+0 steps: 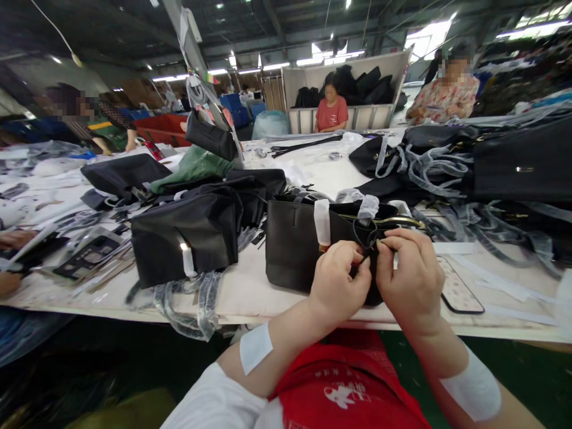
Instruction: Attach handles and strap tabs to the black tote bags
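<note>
Nearest, a red apron with white print (346, 396); pale patches on both forearms, left (256, 348) and right (473, 381). Beyond them, both hands work close together over the near edge of a long white table (250, 298). Left hand (342, 274): thumb and forefinger pinched on a thin black strap (369, 238). Right hand (409, 274): fingertips closed on the same strap, just beside the left; the piece is dark and small, so its exact form is uncertain. It sits against the front of a black leather handbag (290, 250), which stands upright close to the table's near edge, a white-wrapped handle (322, 220) over its front and a gold-toned zip (402, 221) along its mouth. Right of the right hand, by the same edge, a phone in a pale patterned case (460, 286) lies flat. Left of the handbag, a second black bag with a metal clasp (179, 238); clear-plastic-wrapped straps (192, 307) hang from it past the near edge. Farther in, a crumpled green sheet (196, 167) among more black bags. Toward the right, a larger black bag (525, 161) with wrapped straps (435, 173) looped beside it. Past the table's far edge, a person in a red top (331, 113) before a pale-walled bin (297, 119) heaped with black pieces; farther right, a person in a floral top (456, 89).
</note>
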A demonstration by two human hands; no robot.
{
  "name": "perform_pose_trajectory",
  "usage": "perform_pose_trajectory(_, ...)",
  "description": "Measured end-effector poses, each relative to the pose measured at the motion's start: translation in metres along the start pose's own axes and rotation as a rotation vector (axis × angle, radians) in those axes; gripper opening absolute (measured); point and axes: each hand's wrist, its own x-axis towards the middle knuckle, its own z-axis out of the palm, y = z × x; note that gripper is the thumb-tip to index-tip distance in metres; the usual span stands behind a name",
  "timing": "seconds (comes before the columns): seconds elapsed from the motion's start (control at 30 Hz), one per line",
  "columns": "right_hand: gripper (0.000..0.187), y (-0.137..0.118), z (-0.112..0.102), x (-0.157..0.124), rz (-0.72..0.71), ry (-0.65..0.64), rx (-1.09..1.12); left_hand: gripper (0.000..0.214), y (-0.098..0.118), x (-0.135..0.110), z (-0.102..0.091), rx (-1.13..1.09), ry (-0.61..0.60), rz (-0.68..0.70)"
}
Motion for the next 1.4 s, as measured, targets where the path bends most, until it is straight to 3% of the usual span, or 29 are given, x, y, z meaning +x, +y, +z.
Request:
perform_pose_trajectory(0.17, 0.012, 0.004, 0.000, 0.007, 0.021, -0.136, 0.077, 0.015, -0.005, -0.002, -0.005, -0.069, -0.069, -0.076)
perform_pose_trajectory(0.23, 0.011, 0.007, 0.000, 0.008, -0.012, -0.139, 0.116, 0.019, -0.006, 0.001, -0.010, -0.268, -0.122, -0.211)
perform_pose_trajectory(0.37, 0.009, 0.008, 0.002, 0.004, -0.055, -0.103, 0.175, 0.031, -0.009, 0.011, -0.025, -0.896, -0.278, -0.596)
perform_pose_trajectory(0.43, 0.009, 0.007, 0.004, 0.002, -0.049, -0.090, 0.174, 0.035, -0.012, 0.013, -0.030, -1.043, -0.363, -0.710)
perform_pose_trajectory(0.5, 0.010, 0.005, 0.004, 0.002, -0.050, -0.084, 0.150, 0.036, -0.014, 0.013, -0.031, -1.027, -0.399, -0.737)
perform_pose_trajectory(0.6, 0.013, 0.007, 0.003, 0.007, -0.149, -0.164, 0.098, 0.029, -0.014, 0.007, -0.027, -0.711, -0.346, -0.627)
perform_pose_trajectory(0.7, 0.018, 0.014, -0.002, 0.014, -0.328, -0.300, 0.065, 0.021, -0.011, 0.002, -0.025, -0.263, -0.286, -0.386)
perform_pose_trajectory(0.77, 0.018, 0.018, -0.004, 0.018, -0.402, -0.329, 0.057, 0.019, -0.011, 0.000, -0.026, -0.080, -0.263, -0.257)
perform_pose_trajectory(1.1, 0.013, 0.013, 0.004, 0.014, -0.488, -0.167, 0.019, 0.019, -0.013, 0.001, -0.024, 0.124, -0.261, -0.066)
perform_pose_trajectory(1.2, 0.013, 0.007, 0.007, 0.012, -0.438, -0.147, 0.015, 0.018, -0.011, -0.001, -0.017, 0.221, -0.233, 0.023)
perform_pose_trajectory(1.3, 0.013, 0.005, 0.009, 0.014, -0.287, -0.119, 0.013, 0.016, -0.008, -0.007, -0.009, 0.295, -0.200, 0.099)
perform_pose_trajectory(1.4, 0.012, 0.015, 0.012, 0.023, -0.076, -0.079, -0.015, 0.015, -0.004, -0.017, -0.005, 0.201, -0.299, 0.182)
